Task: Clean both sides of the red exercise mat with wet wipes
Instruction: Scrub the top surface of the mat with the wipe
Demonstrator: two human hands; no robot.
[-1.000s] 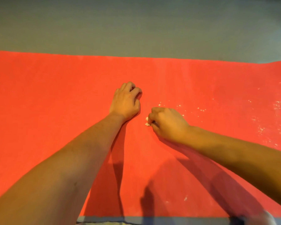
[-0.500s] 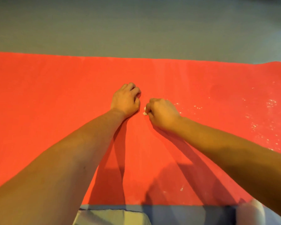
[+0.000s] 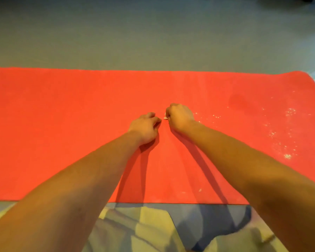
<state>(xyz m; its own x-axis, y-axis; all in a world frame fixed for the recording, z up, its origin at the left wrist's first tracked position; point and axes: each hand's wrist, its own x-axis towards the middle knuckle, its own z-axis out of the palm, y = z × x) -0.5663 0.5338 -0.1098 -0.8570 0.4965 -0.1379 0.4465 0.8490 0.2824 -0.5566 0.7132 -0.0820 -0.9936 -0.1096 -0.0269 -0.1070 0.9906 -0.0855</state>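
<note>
One mat (image 3: 62, 124); one wipe (image 3: 165, 118) in right hand (image 3: 180, 117); left hand (image 3: 145, 128) fisted.

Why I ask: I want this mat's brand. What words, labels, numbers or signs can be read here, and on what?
None readable. The red mat shows no print, only pale specks; the grey floor is plain; the patterned cloth has colour blocks, no letters; the white scrap in the right hand is too small to tell.
</note>
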